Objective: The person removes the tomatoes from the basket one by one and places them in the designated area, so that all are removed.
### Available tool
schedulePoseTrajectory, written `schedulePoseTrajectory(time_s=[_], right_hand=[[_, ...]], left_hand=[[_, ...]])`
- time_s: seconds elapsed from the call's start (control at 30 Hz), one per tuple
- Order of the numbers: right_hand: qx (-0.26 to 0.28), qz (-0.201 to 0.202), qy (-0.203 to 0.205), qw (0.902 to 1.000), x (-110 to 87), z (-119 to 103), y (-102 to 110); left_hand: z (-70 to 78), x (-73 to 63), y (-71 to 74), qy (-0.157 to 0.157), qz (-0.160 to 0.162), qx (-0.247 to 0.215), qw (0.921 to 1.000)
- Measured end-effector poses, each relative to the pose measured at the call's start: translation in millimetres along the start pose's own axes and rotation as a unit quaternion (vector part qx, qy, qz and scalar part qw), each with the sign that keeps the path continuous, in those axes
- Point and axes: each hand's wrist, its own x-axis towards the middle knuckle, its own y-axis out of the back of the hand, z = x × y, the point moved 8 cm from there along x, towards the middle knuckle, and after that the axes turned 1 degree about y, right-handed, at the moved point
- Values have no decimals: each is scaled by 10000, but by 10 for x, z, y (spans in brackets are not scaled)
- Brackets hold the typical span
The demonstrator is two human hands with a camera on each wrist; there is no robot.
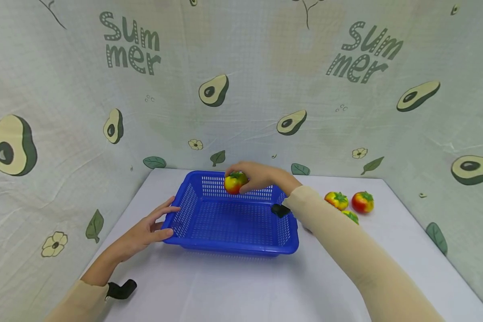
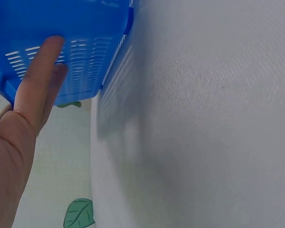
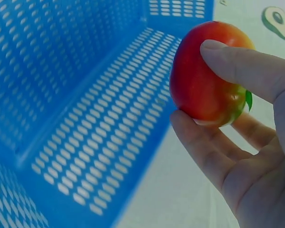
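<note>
A blue plastic basket (image 1: 233,219) with slotted walls stands on the white table, and no fruit lies on its visible floor. My left hand (image 1: 145,232) holds its left rim; in the left wrist view two fingers (image 2: 38,80) lie along the outer wall. Over the basket's back part, my right hand (image 1: 259,175) grips a red and yellow tomato-like fruit (image 1: 235,182) with a green leafy top. The right wrist view shows the thumb on one side of this fruit (image 3: 206,76) and the fingers on the other.
Right of the basket lie several similar fruits (image 1: 362,202), partly hidden by the right sleeve (image 1: 346,255). A pale cloth (image 1: 249,53) printed with avocados hangs behind and beside the table (image 1: 225,290).
</note>
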Motion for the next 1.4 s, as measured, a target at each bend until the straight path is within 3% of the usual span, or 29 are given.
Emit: schedulePoseTrajectory(time_s=[0.43,0.73,1.4], right_hand=[[38,376,-154,9992,-692,143,346],[35,570,-183,9982,-1167,308,431],[280,1103,-826,9901,-2167,883,499]], left_hand=[[7,10,0,-11,-19,35,10000],[12,9,-8,-4,-28,25,10000],[-2,-6,-9,-49,-49,4,10000]])
